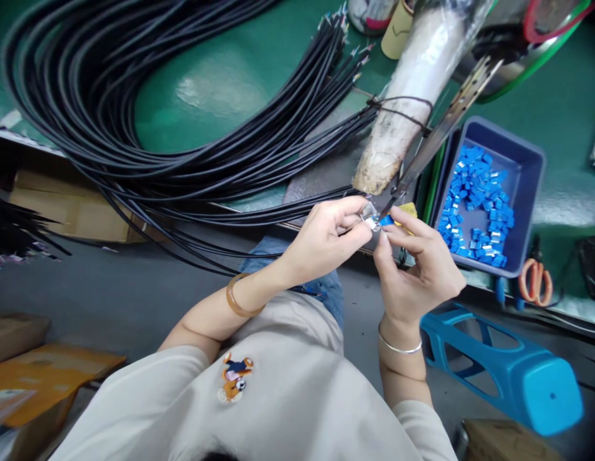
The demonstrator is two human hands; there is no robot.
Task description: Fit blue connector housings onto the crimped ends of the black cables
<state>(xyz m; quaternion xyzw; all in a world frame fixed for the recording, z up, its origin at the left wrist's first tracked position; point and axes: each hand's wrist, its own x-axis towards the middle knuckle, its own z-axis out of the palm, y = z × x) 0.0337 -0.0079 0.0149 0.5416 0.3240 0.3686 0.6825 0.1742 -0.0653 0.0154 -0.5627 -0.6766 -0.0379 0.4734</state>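
My left hand (329,237) is closed in a pinch on a small silvery and white connector (371,221). My right hand (417,262) meets it from the other side, thumb and fingertips drawn together at the connector; what lies between them is too small to make out. Right above the fingertips ends a dark metal rod with a perforated sleeve (463,96), like a soldering iron. Beside it slants a white plastic-wrapped tube (398,121). A small blue piece (386,220) and something yellow (409,212) show behind my right fingers.
A thick bundle of black cables (196,157) with stripped ends covers the green bench (221,89). To the right stands a dark blue bin (530,186) of small blue parts (484,186). Orange-handled scissors (536,282) lie at the bench edge, above a blue plastic stool (549,390). Boxes sit on the floor.
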